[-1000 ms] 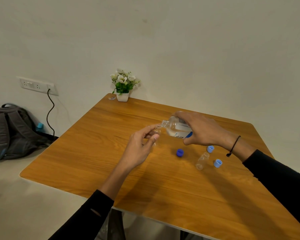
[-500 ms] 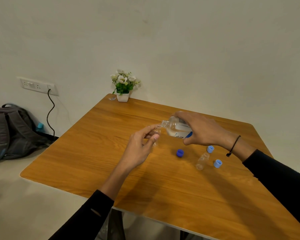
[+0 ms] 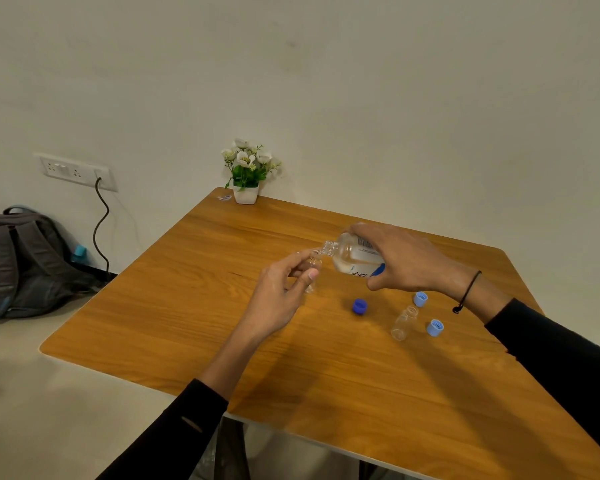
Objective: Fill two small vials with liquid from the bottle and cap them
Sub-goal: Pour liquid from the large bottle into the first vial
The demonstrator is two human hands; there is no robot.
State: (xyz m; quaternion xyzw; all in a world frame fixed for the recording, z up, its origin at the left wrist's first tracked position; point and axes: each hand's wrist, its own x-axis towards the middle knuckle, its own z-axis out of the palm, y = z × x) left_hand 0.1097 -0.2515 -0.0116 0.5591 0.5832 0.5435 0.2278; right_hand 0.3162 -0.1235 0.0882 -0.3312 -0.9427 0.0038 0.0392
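My right hand [image 3: 406, 259] grips a clear bottle [image 3: 352, 256] tipped on its side, its open mouth touching the rim of a small clear vial [image 3: 313, 268]. My left hand [image 3: 281, 292] holds that vial upright above the wooden table [image 3: 187, 306]. A second clear vial [image 3: 404, 323] stands uncapped on the table to the right. Two light-blue caps [image 3: 420, 299] [image 3: 435, 328] lie beside it, and a dark-blue cap [image 3: 360, 306] lies below the bottle.
A small white pot of flowers [image 3: 246, 173] stands at the table's far corner. A grey backpack [image 3: 25, 265] rests on the floor at the left, below a wall socket [image 3: 75, 171] with a black cable.
The bottle has tilted very slightly further toward the vial. Both hands stay almost where they were.
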